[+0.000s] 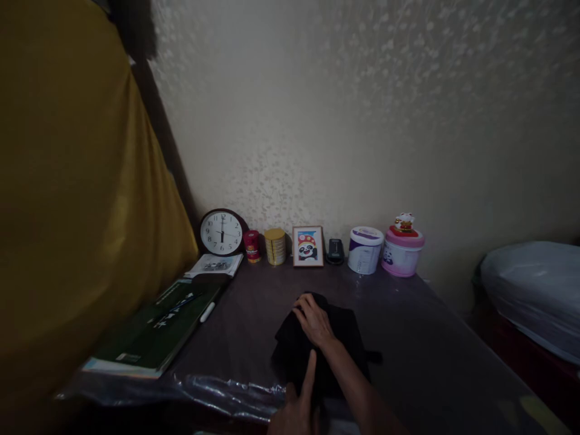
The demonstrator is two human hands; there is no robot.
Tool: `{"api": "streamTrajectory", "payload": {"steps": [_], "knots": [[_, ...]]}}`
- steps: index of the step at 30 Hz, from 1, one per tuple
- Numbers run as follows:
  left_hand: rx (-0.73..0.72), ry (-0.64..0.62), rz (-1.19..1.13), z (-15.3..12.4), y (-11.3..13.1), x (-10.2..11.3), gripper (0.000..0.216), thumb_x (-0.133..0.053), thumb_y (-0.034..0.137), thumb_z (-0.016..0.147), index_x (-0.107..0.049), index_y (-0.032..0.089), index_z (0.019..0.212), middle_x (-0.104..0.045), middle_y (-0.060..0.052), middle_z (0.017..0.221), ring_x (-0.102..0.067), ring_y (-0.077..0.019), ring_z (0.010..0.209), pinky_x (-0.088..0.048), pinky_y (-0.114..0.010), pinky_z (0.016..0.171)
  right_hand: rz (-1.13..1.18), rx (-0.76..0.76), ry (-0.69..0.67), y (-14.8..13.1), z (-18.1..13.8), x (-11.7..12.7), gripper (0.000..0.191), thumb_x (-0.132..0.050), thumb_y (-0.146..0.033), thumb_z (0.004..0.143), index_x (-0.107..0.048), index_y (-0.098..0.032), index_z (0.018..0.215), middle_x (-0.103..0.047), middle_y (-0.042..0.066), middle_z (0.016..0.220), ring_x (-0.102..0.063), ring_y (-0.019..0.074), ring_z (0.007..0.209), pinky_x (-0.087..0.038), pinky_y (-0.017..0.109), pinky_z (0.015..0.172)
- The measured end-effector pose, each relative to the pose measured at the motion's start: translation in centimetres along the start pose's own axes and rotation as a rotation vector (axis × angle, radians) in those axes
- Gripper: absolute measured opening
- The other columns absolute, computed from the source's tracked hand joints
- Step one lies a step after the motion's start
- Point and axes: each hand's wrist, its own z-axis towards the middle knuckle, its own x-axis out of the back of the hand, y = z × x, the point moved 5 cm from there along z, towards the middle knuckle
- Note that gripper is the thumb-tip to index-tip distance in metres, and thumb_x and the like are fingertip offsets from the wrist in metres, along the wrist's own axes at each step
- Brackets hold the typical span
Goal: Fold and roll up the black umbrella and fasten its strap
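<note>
A black cloth bag (348,338) or similar folded fabric item lies on the table, with a short strap end (374,357) sticking out on its right; its exact kind is hard to make out in the dim light. Across its upper part rests my right hand (312,320), fingers spread and slightly bent over the fabric, thumb hidden. Low in the view, at the bag's near edge, is my left hand (294,414). Its index finger stretches forward over the black fabric, apart from the other fingers, which are partly cut off by the frame.
Along the wall stand a clock (222,232), red can (252,246), yellow-lidded tin (274,247), panda picture frame (308,246), small black device (335,251), white tub (365,250) and pink tub (403,254) bearing a cat figurine (405,223). Green book (154,332) and white pen (207,312) lie left.
</note>
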Motion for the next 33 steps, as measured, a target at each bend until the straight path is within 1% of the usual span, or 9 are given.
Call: {"api": "streamTrajectory", "payload": {"steps": [4, 10, 14, 17, 19, 23, 29, 31, 33], "knots": [[-0.031, 0.024, 0.091, -0.1, 0.4, 0.4, 0.067, -0.034, 0.01, 0.083, -0.006, 0.043, 0.134, -0.059, -0.01, 0.1, -0.066, -0.0238, 0.081, -0.044, -0.029, 0.064, 0.011, -0.027, -0.007, -0.1, 0.3, 0.0, 0.016, -0.039, -0.027, 0.089, -0.056, -0.025, 0.089, -0.056, 0.001, 0.09, -0.059, 0.0141, 0.08, -0.047, 0.025, 0.073], [-0.028, -0.022, 0.118, 0.0, 0.1, 0.4, 0.066, -0.033, 0.01, 0.082, -0.005, 0.035, 0.136, -0.058, -0.014, 0.105, -0.065, -0.0262, 0.087, -0.044, -0.031, 0.067, 0.174, 0.012, 0.039, -0.6, -0.6, 1.3, 0.019, -0.04, -0.025, 0.089, -0.057, -0.023, 0.083, -0.059, 0.001, 0.084, -0.058, 0.0133, 0.079, -0.045, 0.025, 0.074], [0.013, -0.032, 0.069, 0.3, -0.5, -0.3, 0.069, -0.031, 0.007, 0.081, 0.0, 0.033, 0.137, -0.058, -0.013, 0.108, -0.065, -0.024, 0.087, -0.043, -0.028, 0.066, 0.253, 0.071, 0.061, -1.2, -3.7, 3.0, 0.018, -0.042, -0.025, 0.089, -0.059, -0.022, 0.088, -0.063, 0.003, 0.092, -0.058, 0.0142, 0.09, -0.043, 0.029, 0.086], [0.063, -0.004, 0.057, 0.9, -0.9, -1.2, 0.065, -0.025, 0.006, 0.082, -0.002, 0.03, 0.137, -0.058, -0.013, 0.11, -0.066, -0.0239, 0.084, -0.044, -0.029, 0.065, 0.253, 0.105, -0.015, -1.3, -5.8, 3.4, 0.02, -0.042, -0.025, 0.089, -0.061, -0.024, 0.094, -0.065, 0.002, 0.102, -0.056, 0.0143, 0.101, -0.04, 0.032, 0.095], [0.084, 0.005, 0.062, 1.3, -1.0, -1.7, 0.062, -0.024, 0.007, 0.083, -0.005, 0.03, 0.137, -0.057, -0.014, 0.112, -0.065, -0.025, 0.083, -0.046, -0.031, 0.065, 0.225, 0.123, -0.057, -0.9, -6.1, 3.2, 0.022, -0.041, -0.026, 0.09, -0.061, -0.025, 0.1, -0.063, 0.003, 0.11, -0.052, 0.0154, 0.11, -0.035, 0.037, 0.101], [0.108, -0.011, 0.039, 1.8, -1.2, -2.4, 0.062, -0.029, 0.009, 0.082, -0.007, 0.028, 0.138, -0.056, -0.014, 0.115, -0.065, -0.0257, 0.085, -0.047, -0.033, 0.068, 0.136, 0.137, -0.114, 1.3, -3.9, 1.6, 0.028, -0.039, -0.03, 0.09, -0.058, -0.025, 0.111, -0.057, 0.004, 0.122, -0.044, 0.0172, 0.12, -0.028, 0.045, 0.105], [0.113, -0.01, 0.017, 1.9, -1.5, -2.2, 0.063, -0.031, 0.009, 0.081, -0.009, 0.025, 0.138, -0.055, -0.015, 0.118, -0.064, -0.0267, 0.088, -0.046, -0.034, 0.07, -0.092, 0.018, -0.101, 5.9, 1.2, -0.2, 0.031, -0.035, -0.025, 0.091, -0.058, -0.02, 0.113, -0.059, 0.007, 0.121, -0.047, 0.0187, 0.119, -0.031, 0.046, 0.102], [0.112, -0.013, 0.007, 1.8, -1.5, -2.2, 0.064, -0.027, 0.005, 0.08, -0.009, 0.024, 0.138, -0.057, -0.015, 0.116, -0.064, -0.0256, 0.088, -0.046, -0.033, 0.07, -0.142, -0.025, -0.068, 6.3, 1.8, -0.1, 0.032, -0.036, -0.024, 0.09, -0.056, -0.018, 0.115, -0.056, 0.01, 0.124, -0.045, 0.0208, 0.12, -0.03, 0.047, 0.102], [0.116, -0.025, 0.001, 1.8, -1.5, -2.2, 0.065, -0.024, 0.003, 0.079, -0.01, 0.025, 0.139, -0.057, -0.014, 0.115, -0.065, -0.0244, 0.086, -0.046, -0.032, 0.069, -0.147, -0.006, -0.045, 5.6, 1.5, 0.0, 0.033, -0.037, -0.024, 0.09, -0.054, -0.017, 0.118, -0.052, 0.011, 0.128, -0.042, 0.0214, 0.123, -0.026, 0.048, 0.104]]}}
